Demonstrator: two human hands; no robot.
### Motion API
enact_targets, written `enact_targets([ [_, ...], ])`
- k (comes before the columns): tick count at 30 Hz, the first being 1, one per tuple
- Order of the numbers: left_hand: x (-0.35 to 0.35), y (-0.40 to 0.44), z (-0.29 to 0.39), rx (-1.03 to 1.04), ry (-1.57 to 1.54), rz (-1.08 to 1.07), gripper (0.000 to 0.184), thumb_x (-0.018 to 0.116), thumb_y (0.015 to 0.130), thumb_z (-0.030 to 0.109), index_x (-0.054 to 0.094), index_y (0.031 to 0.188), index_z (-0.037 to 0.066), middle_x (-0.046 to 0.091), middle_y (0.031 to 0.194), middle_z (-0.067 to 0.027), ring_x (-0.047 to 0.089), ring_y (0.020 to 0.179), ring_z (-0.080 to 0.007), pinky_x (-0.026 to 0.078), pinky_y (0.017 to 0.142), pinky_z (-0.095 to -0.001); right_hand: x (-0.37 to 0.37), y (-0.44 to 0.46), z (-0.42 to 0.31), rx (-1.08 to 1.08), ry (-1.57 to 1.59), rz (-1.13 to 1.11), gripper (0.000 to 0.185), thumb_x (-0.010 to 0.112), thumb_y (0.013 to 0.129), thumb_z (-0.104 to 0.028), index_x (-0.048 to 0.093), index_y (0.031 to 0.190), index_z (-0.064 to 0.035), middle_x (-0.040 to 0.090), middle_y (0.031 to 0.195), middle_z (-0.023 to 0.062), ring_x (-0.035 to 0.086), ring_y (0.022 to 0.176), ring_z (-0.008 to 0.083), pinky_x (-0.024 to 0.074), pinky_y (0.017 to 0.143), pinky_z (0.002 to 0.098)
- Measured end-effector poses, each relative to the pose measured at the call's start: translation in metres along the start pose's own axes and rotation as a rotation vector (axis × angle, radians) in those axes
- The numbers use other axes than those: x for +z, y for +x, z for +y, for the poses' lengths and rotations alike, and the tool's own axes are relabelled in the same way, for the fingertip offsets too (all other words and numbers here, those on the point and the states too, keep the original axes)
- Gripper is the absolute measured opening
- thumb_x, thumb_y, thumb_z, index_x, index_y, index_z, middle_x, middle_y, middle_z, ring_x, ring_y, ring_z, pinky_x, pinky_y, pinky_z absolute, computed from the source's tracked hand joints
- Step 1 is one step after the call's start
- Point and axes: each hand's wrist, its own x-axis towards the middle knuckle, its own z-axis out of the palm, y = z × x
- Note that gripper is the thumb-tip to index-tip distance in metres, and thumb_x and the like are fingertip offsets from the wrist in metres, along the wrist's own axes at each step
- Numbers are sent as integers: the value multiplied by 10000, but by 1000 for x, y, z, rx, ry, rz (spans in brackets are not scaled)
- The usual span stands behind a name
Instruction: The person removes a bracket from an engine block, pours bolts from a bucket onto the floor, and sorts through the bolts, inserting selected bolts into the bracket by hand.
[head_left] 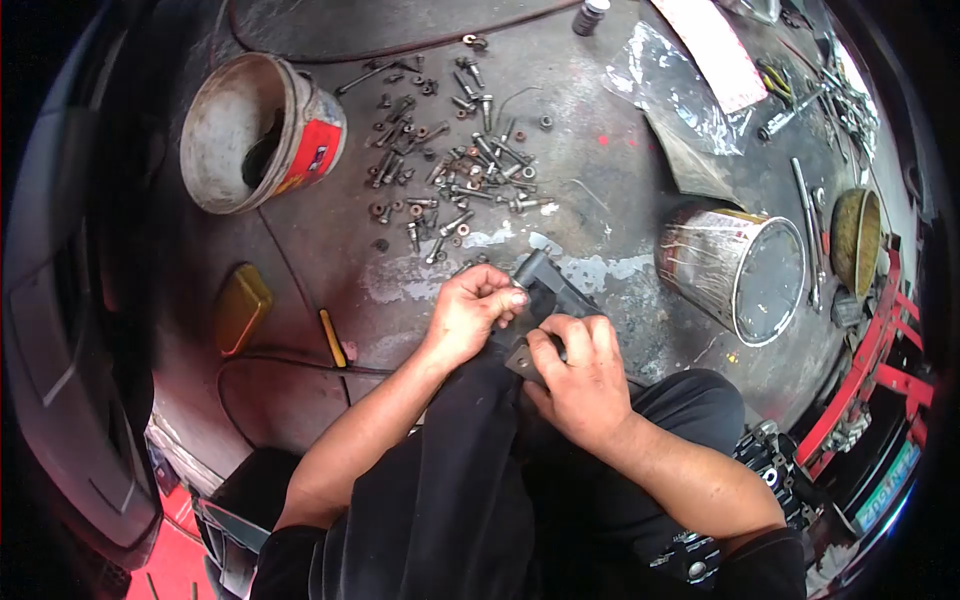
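Observation:
A dark grey metal bracket is held above my knees. It has a round tube-like end at the top and a flat plate with a hole at the lower left. My right hand is closed around its lower part, fingers over the top and thumb beneath. Thumb and fingers of my left hand are pinched together right beside the tube end; whatever lies between them is hidden. Beyond my hands, many loose bolts and nuts are scattered over the grey floor.
A dirty white bucket lies at the left, near a yellow container and a yellow-handled tool. At the right are a metal can, a plastic sheet, wrenches and a red frame. A hose crosses the back.

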Motion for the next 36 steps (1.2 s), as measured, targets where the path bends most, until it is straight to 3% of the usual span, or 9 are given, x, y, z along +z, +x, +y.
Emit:
enact_targets([
  [6, -3, -1, 9, 28, 100, -126, 205, 724, 933, 221, 636, 888, 41, 656, 753, -10, 589, 683, -82, 485, 631, -256, -6, 7, 5, 112, 101, 144, 495, 813, 585, -96, 635, 1046, -63, 562, 1106, 107, 527, 1003, 333, 468, 862, 440],
  [12, -46, -9, 18, 43, 352, -1, 182, 705, 872, 186, 650, 821, 20, 656, 741, -6, 575, 714, -85, 459, 644, -278, -17, 15, 24, 324, 199, 321, 432, 732, 606, -36, 614, 1020, -2, 562, 1073, 161, 583, 974, 367, 499, 842, 433],
  [15, -76, 0, 16, 130, 750, 321, 245, 713, 805, 236, 671, 899, 13, 664, 751, -111, 622, 759, -171, 490, 692, -356, -18, 16, 30, 361, 270, 376, 438, 720, 626, -31, 596, 1043, 19, 550, 1078, 167, 586, 973, 352, 496, 848, 410],
  [17, -89, 8, 26, 95, 792, 448, 290, 700, 777, 243, 665, 924, -4, 662, 766, -162, 645, 762, -221, 500, 713, -374, -18, 16, 33, 388, 284, 365, 453, 716, 635, -29, 581, 1063, 32, 540, 1085, 169, 588, 970, 333, 491, 852, 387],
  [19, -103, 19, 27, 135, 845, 534, 302, 671, 765, 274, 670, 914, 12, 691, 833, -215, 690, 815, -374, 520, 733, -444, -18, 16, 33, 395, 283, 368, 458, 714, 634, -27, 578, 1066, 35, 538, 1086, 168, 586, 968, 332, 489, 850, 384],
  [21, -105, 25, 32, 151, 894, 604, 317, 652, 786, 295, 670, 932, 14, 693, 873, -232, 680, 850, -407, 520, 762, -478, -19, 15, 33, 402, 286, 363, 463, 713, 633, -25, 575, 1070, 38, 536, 1088, 167, 585, 966, 330, 488, 849, 381],
  [25, -98, 32, 37, 107, 1013, 624, 366, 653, 819, 298, 678, 1035, 4, 690, 883, -247, 679, 878, -414, 528, 792, -459, -18, 16, 36, 393, 272, 385, 460, 710, 630, -22, 571, 1064, 38, 537, 1079, 172, 582, 970, 340, 484, 851, 388],
  [27, -87, 27, 32, 228, 1101, 592, 380, 623, 857, 268, 648, 1157, 35, 688, 1022, -248, 658, 978, -418, 519, 864, -482, -18, 15, 38, 391, 278, 393, 456, 708, 630, -21, 570, 1061, 38, 538, 1076, 172, 580, 970, 342, 481, 853, 392],
  [36, -36, 6, 4, 472, 1169, 298, 246, 634, 882, 183, 654, 1075, 33, 680, 919, -187, 658, 896, -365, 533, 798, -472, -15, 16, 46, 427, 267, 416, 463, 681, 634, -5, 557, 1079, 32, 529, 1069, 181, 568, 973, 353, 468, 873, 402],
])
